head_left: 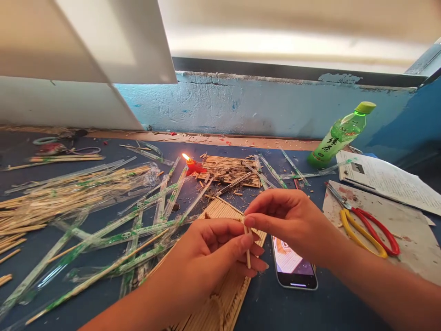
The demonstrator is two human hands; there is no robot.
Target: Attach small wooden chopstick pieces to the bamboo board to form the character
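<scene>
A short piece of pale wooden stick (248, 259) is pinched between the thumb and fingers of my left hand (217, 250), standing nearly upright. My right hand (292, 220) grips the upper end of the same piece between thumb and forefinger. Beneath both hands lies a panel of sticks laid side by side (220, 208), partly hidden by them. Just right of the panel, partly under my right hand, a phone (296, 279) lies face up with a lit picture. Beyond the hands stands a burning red candle (195, 167), beside a smaller stick panel (223, 166) strewn with dark crumbs.
Bundled wooden sticks (86, 188) and torn clear wrappers (134, 234) cover the left side. To the right, scissors with red and yellow handles (365, 230) rest on a stained board (418, 234). A green tea bottle (339, 138) stands behind, near printed papers (392, 184).
</scene>
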